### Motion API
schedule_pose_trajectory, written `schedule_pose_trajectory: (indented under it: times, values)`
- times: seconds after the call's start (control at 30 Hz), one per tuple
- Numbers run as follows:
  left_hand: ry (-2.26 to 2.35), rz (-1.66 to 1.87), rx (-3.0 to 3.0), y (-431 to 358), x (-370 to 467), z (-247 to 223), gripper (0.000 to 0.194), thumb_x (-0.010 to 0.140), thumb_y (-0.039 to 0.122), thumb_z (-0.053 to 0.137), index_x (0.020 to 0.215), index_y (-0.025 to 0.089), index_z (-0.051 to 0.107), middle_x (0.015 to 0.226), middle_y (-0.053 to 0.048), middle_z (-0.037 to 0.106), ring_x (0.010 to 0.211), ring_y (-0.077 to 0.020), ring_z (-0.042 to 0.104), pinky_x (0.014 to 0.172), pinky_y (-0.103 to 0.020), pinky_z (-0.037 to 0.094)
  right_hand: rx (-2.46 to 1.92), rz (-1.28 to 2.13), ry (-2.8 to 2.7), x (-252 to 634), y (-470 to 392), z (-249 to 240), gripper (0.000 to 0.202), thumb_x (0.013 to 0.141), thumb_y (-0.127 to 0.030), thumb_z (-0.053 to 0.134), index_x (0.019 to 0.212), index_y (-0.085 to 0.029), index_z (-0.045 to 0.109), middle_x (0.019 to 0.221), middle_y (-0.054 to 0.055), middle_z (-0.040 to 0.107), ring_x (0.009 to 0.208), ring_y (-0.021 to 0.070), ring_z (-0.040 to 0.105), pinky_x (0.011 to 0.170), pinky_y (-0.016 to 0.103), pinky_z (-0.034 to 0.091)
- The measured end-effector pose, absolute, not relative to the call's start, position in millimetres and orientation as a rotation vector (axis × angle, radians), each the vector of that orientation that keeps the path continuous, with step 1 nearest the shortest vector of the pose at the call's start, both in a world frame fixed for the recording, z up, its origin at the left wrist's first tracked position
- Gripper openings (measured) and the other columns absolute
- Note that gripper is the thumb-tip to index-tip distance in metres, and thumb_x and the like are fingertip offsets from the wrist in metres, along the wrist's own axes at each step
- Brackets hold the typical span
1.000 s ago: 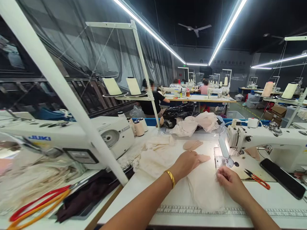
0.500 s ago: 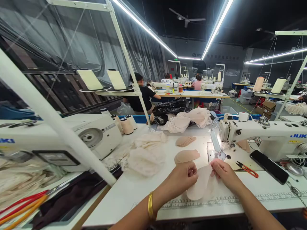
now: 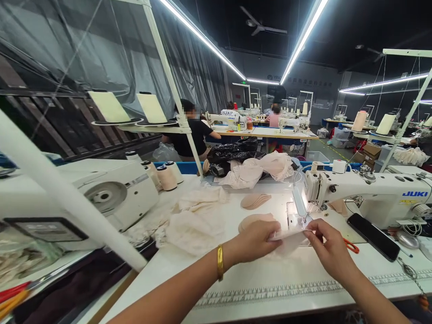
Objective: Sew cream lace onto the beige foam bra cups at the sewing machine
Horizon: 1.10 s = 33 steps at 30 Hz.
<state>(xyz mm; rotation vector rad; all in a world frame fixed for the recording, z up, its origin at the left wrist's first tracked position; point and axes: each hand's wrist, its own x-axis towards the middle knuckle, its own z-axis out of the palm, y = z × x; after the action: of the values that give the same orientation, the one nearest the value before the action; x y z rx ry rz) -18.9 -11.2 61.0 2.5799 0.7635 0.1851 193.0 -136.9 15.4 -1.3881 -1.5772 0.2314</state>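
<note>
A thin pale fabric piece (image 3: 290, 238) is stretched between my two hands, in front of the needle area of the sewing machine (image 3: 367, 186). My left hand (image 3: 254, 242), with a gold bracelet on the wrist, is closed on the fabric's left end. Thumb and fingers of my right hand (image 3: 326, 243) pinch its right end. Behind my left hand lies a beige cut piece (image 3: 254, 220), partly covered by the hand. Farther back is a small fanned stack of beige pieces (image 3: 255, 201).
Orange-handled scissors (image 3: 351, 245) and a black phone (image 3: 373, 236) lie right of my right hand. Sheer cream fabric (image 3: 192, 222) is heaped on the left. Thread cones (image 3: 166, 177) and a slanted white pole (image 3: 74, 198) stand farther left. A person in black (image 3: 191, 137) sits beyond.
Both hands have lifted the fabric toward the machine and pulled it taut; it hung flatter and lower before. My right hand now covers part of the scissors. The view has shifted slightly.
</note>
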Motion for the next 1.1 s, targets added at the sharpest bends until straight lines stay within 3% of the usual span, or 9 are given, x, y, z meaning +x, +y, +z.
schedule_pose_trajectory:
  times: [0.13,0.2,0.3,0.4,0.47,0.6,0.73,0.87,1.1]
  values:
    - [0.975,0.619,2.811,-5,-30,65,0.017,0.092,0.013,0.046,0.097,0.02,0.061,0.096,-0.011,0.067,0.091,-0.0301,0.06,0.088,-0.046,0.041,-1.209,-0.027,-1.655,186,-128,4,0.015,0.103,-0.02,0.046,0.102,-0.023,0.061,0.098,0.006,0.068,0.084,0.0181,0.063,0.074,0.029,0.051]
    - [0.979,0.732,2.971,-8,-36,61,0.011,0.092,0.015,0.055,0.099,0.02,0.063,0.101,-0.012,0.068,0.092,-0.0311,0.061,0.093,-0.049,0.04,-1.225,-0.011,-1.789,189,-120,-6,0.023,0.103,-0.018,0.041,0.104,-0.023,0.063,0.108,0.008,0.07,0.096,0.02,0.066,0.083,0.031,0.053]
    - [0.742,0.491,3.052,-16,-36,47,0.016,0.085,0.024,0.075,0.096,0.021,0.064,0.099,-0.008,0.069,0.09,-0.0299,0.062,0.086,-0.043,0.044,-1.36,0.099,-1.961,206,-111,-17,0.026,0.103,-0.019,0.042,0.096,-0.025,0.067,0.094,0.002,0.073,0.083,0.0175,0.068,0.073,0.027,0.052]
    - [0.391,0.324,3.07,-20,-17,33,0.01,0.091,0.012,0.065,0.089,0.02,0.06,0.094,-0.004,0.068,0.088,-0.0244,0.062,0.078,-0.035,0.044,-1.419,0.159,-2.106,231,-104,-20,0.026,0.103,-0.021,0.045,0.09,-0.027,0.068,0.084,-0.003,0.07,0.072,0.0146,0.064,0.064,0.023,0.049]
    - [0.278,0.353,3.118,-16,3,26,0.022,0.087,-0.002,0.054,0.085,0.019,0.057,0.091,-0.004,0.067,0.084,-0.022,0.06,0.077,-0.034,0.043,-1.392,0.139,-2.206,244,-99,-20,0.027,0.103,-0.021,0.046,0.092,-0.027,0.069,0.089,-0.002,0.071,0.076,0.0154,0.064,0.067,0.024,0.05]
    - [0.275,0.242,3.178,-2,35,12,0.026,0.077,-0.004,0.058,0.074,0.02,0.049,0.079,-0.002,0.061,0.07,-0.0198,0.053,0.063,-0.033,0.038,-1.267,0.056,-2.295,261,-93,-24,0.028,0.101,-0.013,0.044,0.102,-0.026,0.069,0.107,0.003,0.073,0.096,0.0192,0.065,0.078,0.029,0.052]
    - [0.296,0.432,3.156,5,40,-8,0.023,0.083,0.0,0.055,0.073,0.02,0.048,0.084,-0.003,0.06,0.072,-0.0193,0.051,0.061,-0.032,0.036,-1.18,-0.145,-2.324,267,-98,-26,0.039,0.096,-0.002,0.042,0.119,-0.024,0.065,0.107,0.007,0.071,0.095,0.0207,0.06,0.079,0.033,0.05]
    - [0.24,0.546,3.095,7,39,-19,0.025,0.084,-0.002,0.05,0.073,0.02,0.047,0.083,-0.002,0.059,0.071,-0.0181,0.049,0.061,-0.031,0.036,-1.251,-0.086,-2.345,267,-104,-23,0.039,0.092,-0.001,0.046,0.115,-0.025,0.065,0.096,0.004,0.067,0.085,0.0195,0.055,0.073,0.031,0.046]
    - [0.33,0.543,3.043,3,44,-13,0.019,0.086,0.001,0.052,0.078,0.019,0.05,0.083,-0.002,0.059,0.073,-0.0174,0.049,0.061,-0.03,0.032,-1.346,0.018,-2.342,268,-105,-20,0.036,0.092,-0.002,0.048,0.116,-0.024,0.065,0.097,0.005,0.064,0.087,0.02,0.053,0.073,0.031,0.043]
